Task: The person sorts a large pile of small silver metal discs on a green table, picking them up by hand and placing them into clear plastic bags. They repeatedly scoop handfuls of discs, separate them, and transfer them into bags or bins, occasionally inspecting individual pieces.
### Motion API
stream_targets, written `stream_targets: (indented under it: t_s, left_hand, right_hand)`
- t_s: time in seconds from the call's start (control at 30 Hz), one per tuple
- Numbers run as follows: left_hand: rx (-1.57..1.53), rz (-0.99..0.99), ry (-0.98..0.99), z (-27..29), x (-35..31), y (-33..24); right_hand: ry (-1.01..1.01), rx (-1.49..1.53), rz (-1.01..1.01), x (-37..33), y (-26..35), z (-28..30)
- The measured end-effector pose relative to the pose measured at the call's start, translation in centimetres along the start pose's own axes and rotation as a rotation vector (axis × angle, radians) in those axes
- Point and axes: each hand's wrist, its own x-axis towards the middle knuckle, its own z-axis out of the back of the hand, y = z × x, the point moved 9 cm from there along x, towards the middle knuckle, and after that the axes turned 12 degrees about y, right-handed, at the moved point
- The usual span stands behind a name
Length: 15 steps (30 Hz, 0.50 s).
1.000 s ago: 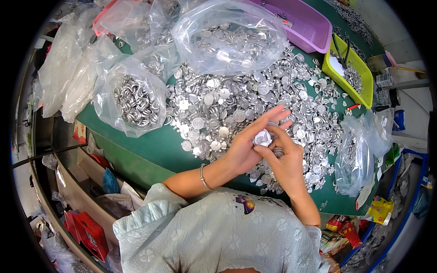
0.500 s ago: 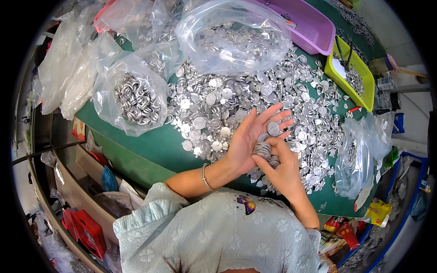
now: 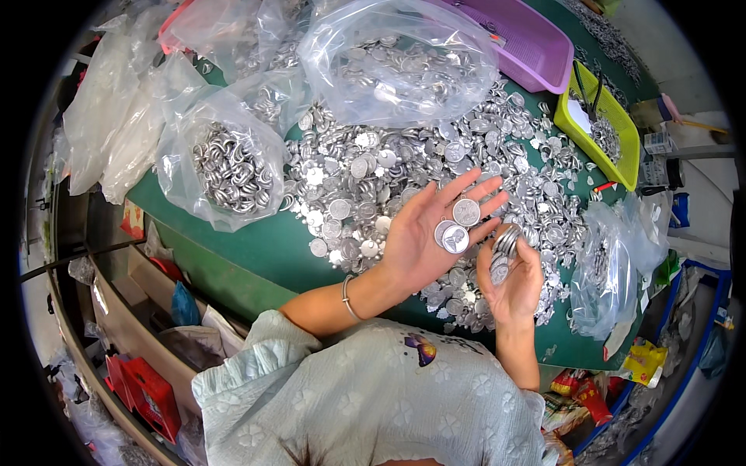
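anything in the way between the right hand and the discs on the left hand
Nothing visible stands between the right hand and the silvery discs on the open left hand; the right hand, though, holds a stack of discs.

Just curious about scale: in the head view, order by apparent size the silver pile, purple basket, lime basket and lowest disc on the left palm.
Silver pile
Purple basket and lime basket: unsure, too alike
Lowest disc on the left palm

Bright light floods the table (image 3: 264,245), glare glinting off the clear bag (image 3: 396,78) at top centre, black corners closing in, straight edges bowing!
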Motion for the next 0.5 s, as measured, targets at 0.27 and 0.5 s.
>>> stream_targets:
  t_s: [0.27, 0.5]
  left_hand:
    - [-0.022, -0.012, 0.031, 0.5, 0.0, -0.1]
    - [0.066, 0.031, 0.026, 1.3, -0.3, -0.3]
  right_hand:
    - [0.039, 0.085, -0.063, 0.0, -0.6, 0.6]
    - [0.066, 0.063, -0.122, 0.1, -0.7, -0.6]
